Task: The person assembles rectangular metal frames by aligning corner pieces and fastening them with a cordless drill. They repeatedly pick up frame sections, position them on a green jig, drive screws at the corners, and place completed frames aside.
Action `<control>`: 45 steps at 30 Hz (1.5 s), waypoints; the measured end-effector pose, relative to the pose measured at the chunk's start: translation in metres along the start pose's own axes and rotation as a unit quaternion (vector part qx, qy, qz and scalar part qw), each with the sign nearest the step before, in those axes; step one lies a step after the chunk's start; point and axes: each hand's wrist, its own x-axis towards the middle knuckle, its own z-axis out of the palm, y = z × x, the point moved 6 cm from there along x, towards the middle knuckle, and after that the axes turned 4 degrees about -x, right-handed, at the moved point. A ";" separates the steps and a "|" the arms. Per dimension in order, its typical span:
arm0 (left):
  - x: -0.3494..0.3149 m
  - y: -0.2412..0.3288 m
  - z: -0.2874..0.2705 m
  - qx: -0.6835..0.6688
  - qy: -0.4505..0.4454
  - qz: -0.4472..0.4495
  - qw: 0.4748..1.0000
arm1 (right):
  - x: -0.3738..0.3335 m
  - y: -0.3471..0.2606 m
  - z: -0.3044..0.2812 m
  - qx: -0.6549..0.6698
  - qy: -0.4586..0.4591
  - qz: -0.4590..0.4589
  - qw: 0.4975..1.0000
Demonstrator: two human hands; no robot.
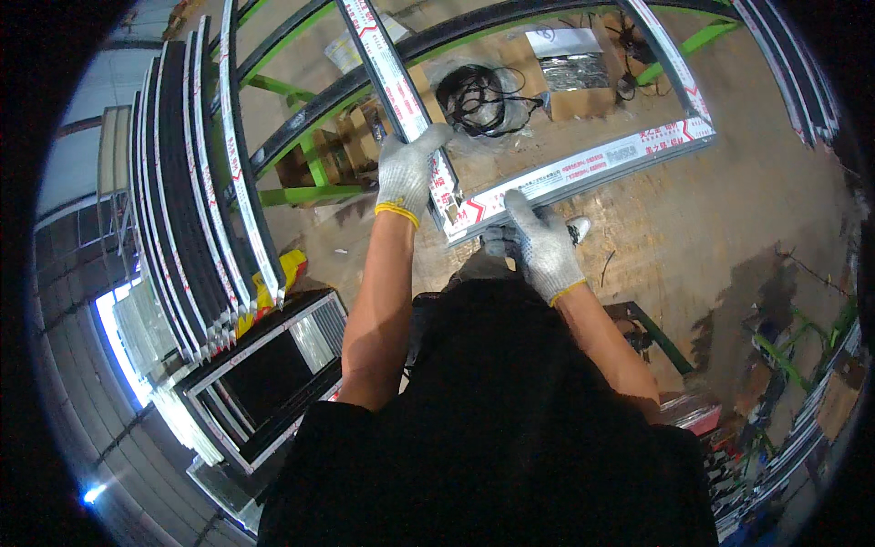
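A grey metal window or door frame [597, 162], covered in white film with red print, lies across dark rails in front of me. Its left bar, near bar and right bar show, with the near left corner close to my body. My left hand [410, 169], in a white knit glove with a yellow cuff, is wrapped round the left bar just above that corner. My right hand [544, 248], gloved alike, grips the near bar right of the corner. Its thumb rests on top, and the other fingers are partly hidden beneath.
Green-legged stands [314, 159] carry the dark rails [333, 108]. Below lie a black cable coil [476, 98] and cardboard boxes [583, 102]. Long film-covered bars [196, 182] stand at the left, above a dark-paned frame [273, 374]. More bars [793, 68] are at the far right.
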 end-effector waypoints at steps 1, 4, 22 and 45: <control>-0.001 -0.001 0.001 0.004 0.000 -0.005 1.000 | 0.001 0.003 0.006 0.024 -0.013 -0.014 1.000; -0.003 0.001 0.001 0.016 -0.001 -0.001 1.000 | 0.001 0.007 0.003 -0.036 0.077 -0.021 0.996; -0.010 0.000 0.004 -0.079 -0.014 0.012 0.997 | -0.006 0.028 0.030 -0.031 0.048 -0.023 0.998; -0.019 -0.003 0.006 -0.076 0.010 -0.009 0.997 | -0.001 0.029 0.033 -0.056 0.054 -0.099 0.992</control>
